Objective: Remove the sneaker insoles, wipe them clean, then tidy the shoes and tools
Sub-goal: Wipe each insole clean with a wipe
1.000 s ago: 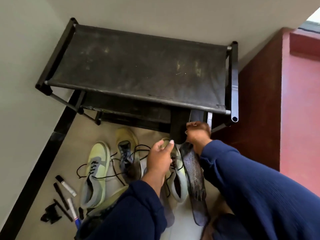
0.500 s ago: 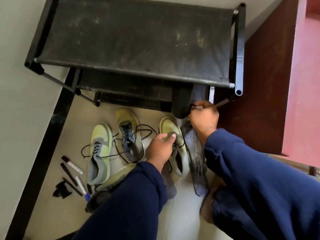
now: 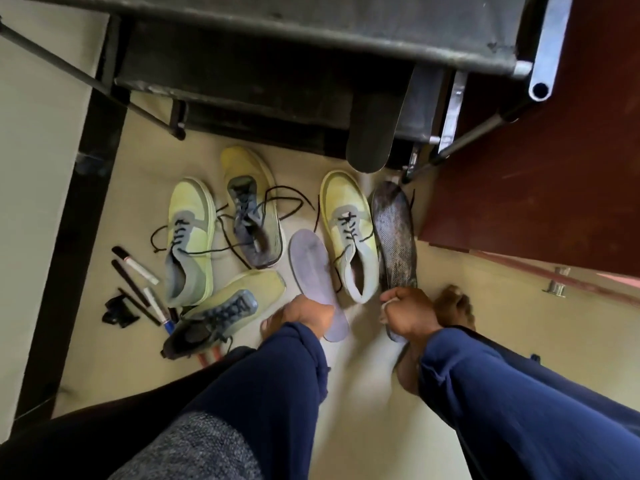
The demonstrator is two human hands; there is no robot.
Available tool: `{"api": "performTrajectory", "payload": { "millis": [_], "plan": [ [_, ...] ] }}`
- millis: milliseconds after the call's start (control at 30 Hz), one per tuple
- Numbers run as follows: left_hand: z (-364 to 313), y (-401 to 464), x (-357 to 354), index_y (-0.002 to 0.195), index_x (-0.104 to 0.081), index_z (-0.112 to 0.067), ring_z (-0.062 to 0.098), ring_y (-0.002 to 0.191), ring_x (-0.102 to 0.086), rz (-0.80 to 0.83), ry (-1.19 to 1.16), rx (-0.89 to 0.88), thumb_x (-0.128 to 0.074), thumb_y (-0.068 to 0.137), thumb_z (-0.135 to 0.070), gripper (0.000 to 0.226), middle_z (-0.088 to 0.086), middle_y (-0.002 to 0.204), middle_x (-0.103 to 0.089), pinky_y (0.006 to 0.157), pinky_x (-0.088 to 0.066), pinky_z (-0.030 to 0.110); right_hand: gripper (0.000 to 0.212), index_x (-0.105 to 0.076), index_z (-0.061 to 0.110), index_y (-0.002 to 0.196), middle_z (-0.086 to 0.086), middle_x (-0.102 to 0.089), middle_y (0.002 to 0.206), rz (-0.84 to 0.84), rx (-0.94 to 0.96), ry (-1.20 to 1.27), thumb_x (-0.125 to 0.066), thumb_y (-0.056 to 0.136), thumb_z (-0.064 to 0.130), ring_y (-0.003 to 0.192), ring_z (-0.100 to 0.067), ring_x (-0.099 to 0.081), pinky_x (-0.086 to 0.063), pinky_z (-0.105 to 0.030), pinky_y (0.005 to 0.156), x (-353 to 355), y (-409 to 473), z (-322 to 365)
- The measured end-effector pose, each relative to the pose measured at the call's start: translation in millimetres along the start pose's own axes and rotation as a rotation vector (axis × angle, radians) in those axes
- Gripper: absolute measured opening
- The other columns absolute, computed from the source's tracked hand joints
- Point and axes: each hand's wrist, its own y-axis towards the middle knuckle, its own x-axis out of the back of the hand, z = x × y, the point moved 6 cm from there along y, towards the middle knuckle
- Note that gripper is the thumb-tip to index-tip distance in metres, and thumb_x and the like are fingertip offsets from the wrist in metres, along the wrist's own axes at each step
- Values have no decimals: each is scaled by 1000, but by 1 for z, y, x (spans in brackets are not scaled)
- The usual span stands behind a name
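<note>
Far left on the floor (image 3: 363, 393), pens (image 3: 138, 271) lie beside a yellow-green sneaker (image 3: 188, 237), with two more laced sneakers (image 3: 254, 220) just right of it and one tipped below. Centre, the left hand (image 3: 304, 315) curls its fingers round the heel end of a pale lavender insole (image 3: 311, 271) lying flat. Right of the next sneaker (image 3: 349, 233), the right hand (image 3: 407, 313) grips a white cloth and the heel of a dark speckled insole (image 3: 394, 237), beneath the black rack (image 3: 277, 81).
</note>
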Motion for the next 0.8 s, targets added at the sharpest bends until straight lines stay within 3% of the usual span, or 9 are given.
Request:
{"api": "performTrajectory", "payload": {
  "millis": [100, 200, 333, 433, 500, 567, 700, 800],
  "plan": [
    [-2, 27, -3, 102, -60, -23, 29, 91, -67, -66, -54, 67, -62, 60, -63, 58, -2, 97, -68, 90, -55, 43, 24, -74, 24, 83, 3, -75, 65, -89, 34, 98, -57, 78, 8, 71, -24, -76, -64, -46, 78, -4, 14, 1],
    [-5, 52, -10, 109, -43, -19, 34, 105, -65, -193, -158, 111, -67, 54, -65, 75, 7, 115, -66, 98, -51, 52, 27, -74, 24, 88, 2, -75, 65, -89, 57, 128, -57, 84, 4, 72, -26, -76, -64, -43, 74, -3, 14, 11],
    [-29, 35, -5, 129, -32, -8, 38, 113, -63, -218, -229, 113, -79, 72, -55, 88, 16, 128, -61, 98, -51, 44, 33, -74, 23, 92, 1, -73, 62, -103, 59, 150, -55, 84, -3, 68, -22, -74, -59, -30, 64, 3, 24, 9],
    [-25, 33, -6, 122, -50, -13, 39, 110, -66, -236, -237, 82, -76, 67, -58, 75, 14, 123, -67, 97, -54, 49, 32, -71, 21, 88, 4, -68, 61, -125, 68, 179, -55, 86, -7, 54, -8, -64, -49, -13, 50, 7, 24, 11],
    [-27, 24, 3, 117, -61, -17, 40, 110, -66, -237, -229, 16, -73, 74, -53, 57, 12, 123, -69, 97, -54, 50, 32, -71, 20, 86, 2, -67, 62, -146, 67, 199, -56, 85, -8, 54, -9, -62, -46, -9, 49, 9, 20, 14],
    [-34, 6, 21, 114, -63, -15, 40, 109, -66, -260, -236, -28, -67, 83, -39, 40, 14, 123, -69, 95, -54, 46, 30, -74, 20, 82, -1, -70, 59, -163, 66, 240, -59, 83, -7, 58, -18, -67, -53, -16, 57, 10, 13, 18],
    [-53, -44, 61, 118, -60, -11, 40, 109, -65, -281, -307, -81, -61, 88, -26, 34, 16, 124, -67, 85, -52, 37, 25, -75, 24, 81, -1, -76, 69, -141, 168, 232, -62, 76, 3, 67, -26, -75, -64, -45, 78, 17, -4, 36],
    [-68, -89, 90, 112, -51, -14, 41, 114, -62, -304, -400, -168, -59, 92, -22, 23, 16, 128, -64, 81, -44, 35, 25, -71, 23, 83, -3, -75, 76, -137, 270, 192, -62, 76, 2, 63, -21, -69, -61, -32, 68, 33, -38, 65]
  ]
}}
